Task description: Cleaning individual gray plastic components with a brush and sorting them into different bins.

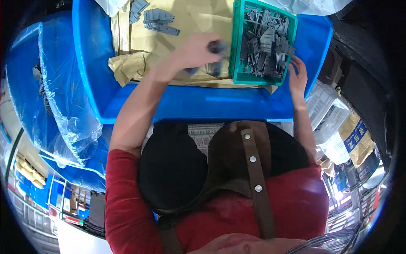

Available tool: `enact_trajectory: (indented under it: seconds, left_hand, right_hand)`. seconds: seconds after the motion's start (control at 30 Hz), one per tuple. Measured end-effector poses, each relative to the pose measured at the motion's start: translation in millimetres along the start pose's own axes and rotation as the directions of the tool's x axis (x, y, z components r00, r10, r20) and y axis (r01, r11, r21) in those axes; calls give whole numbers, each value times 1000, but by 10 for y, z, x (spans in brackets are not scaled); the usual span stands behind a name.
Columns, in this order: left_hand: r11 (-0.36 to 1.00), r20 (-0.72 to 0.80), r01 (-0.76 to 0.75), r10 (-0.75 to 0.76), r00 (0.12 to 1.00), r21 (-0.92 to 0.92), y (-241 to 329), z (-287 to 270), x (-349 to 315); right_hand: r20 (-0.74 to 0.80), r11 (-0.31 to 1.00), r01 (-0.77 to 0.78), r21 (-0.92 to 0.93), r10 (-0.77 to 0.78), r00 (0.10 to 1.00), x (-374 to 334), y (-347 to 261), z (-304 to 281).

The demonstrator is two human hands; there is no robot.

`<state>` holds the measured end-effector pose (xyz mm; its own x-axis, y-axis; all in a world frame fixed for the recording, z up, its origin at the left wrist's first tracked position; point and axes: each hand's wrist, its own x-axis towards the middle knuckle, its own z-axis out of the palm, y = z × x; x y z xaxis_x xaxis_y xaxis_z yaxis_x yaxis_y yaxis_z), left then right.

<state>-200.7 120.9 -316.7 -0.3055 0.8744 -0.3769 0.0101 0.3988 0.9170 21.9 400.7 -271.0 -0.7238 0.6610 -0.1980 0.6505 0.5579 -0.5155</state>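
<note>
Green plastic basket (236, 42), heaped with ridged grey pieces (266, 42): your right hand (298, 75) sits at its rim, grip unclear; your left hand (198, 51) grasps a blurred dark piece (216, 46).

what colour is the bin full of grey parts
The bin is green, showing best in the head view.
</note>
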Motion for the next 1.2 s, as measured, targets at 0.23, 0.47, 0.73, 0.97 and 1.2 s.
enact_trajectory:
  seconds: [0.23, 0.47, 0.73, 0.97, 1.2]
  left_hand:
    - [772, -311, -138, -80, 947, -620, 504, 654, 473]
    - [922, 655, 342, -374, 657, 183, -424, -435, -721]
    - [699, -346, 369, -182, 920, 613, -227, -1327, -1076]
    - [244, -121, 30, 368, 922, 969, -1067, -653, -7]
    - [199, -257, 221, 182, 949, 955, -1584, -801, -337]
  right_hand:
    - [-188, 985, 95, 146, -66, 980, 321, 146, -97]
    - [-468, 995, 57, 85, -11, 884, 195, 330, -445]
    - [-330, 931, -29, 365, 158, 931, 202, 397, -412]
    - [-113, 926, 211, 312, -185, 976, 168, -331, -13]
    - [450, 848, 511, 143, -515, 730, 389, -1074, 723]
